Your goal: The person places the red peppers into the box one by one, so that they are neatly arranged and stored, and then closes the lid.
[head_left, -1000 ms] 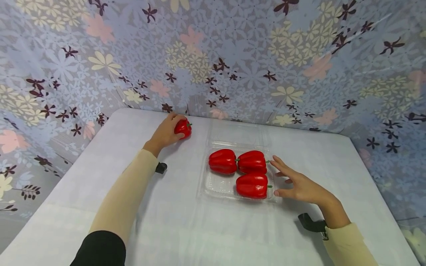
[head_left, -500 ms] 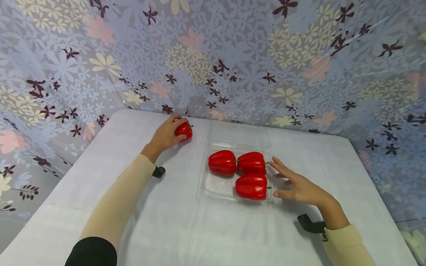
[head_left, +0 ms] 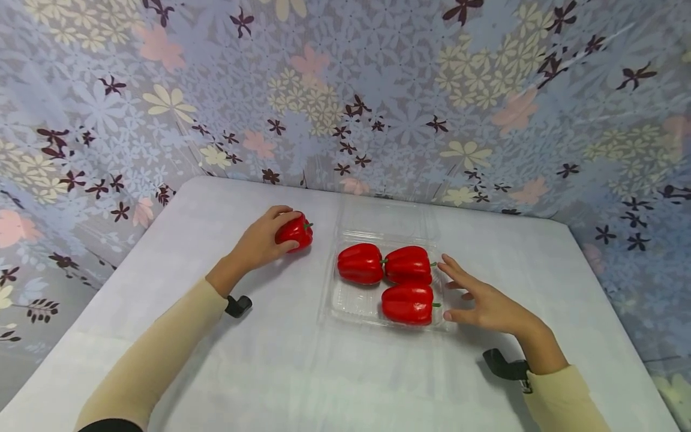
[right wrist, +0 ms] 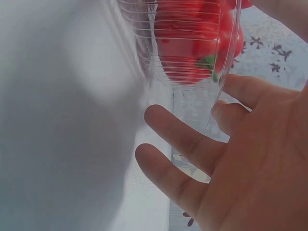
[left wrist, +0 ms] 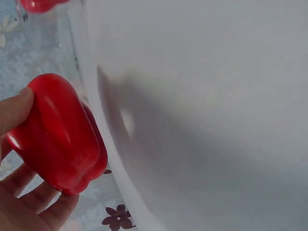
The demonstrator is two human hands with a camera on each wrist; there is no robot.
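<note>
My left hand (head_left: 259, 240) grips a red bell pepper (head_left: 296, 232) over the table, left of a clear plastic clamshell box (head_left: 352, 302). In the left wrist view the thumb lies on one side of the bell pepper (left wrist: 57, 137) and the fingers on the other. Three more red bell peppers lie in the box: one at back left (head_left: 360, 264), one at back right (head_left: 408, 265) and one at front right (head_left: 407, 304). Beside the box's right wall is my right hand (head_left: 486, 305), its fingers spread and fingertips right at the rim.
The box's clear lid (head_left: 384, 217) lies folded back behind it. White cloth (head_left: 259, 366) covers the table, and a flowered fabric (head_left: 345, 90) hangs along the back and sides. Black wrist mounts (head_left: 237, 306) stick out near both wrists.
My left hand has moved toward the front of the table with the bell pepper in its grip. The right hand and the box have stayed in place.
</note>
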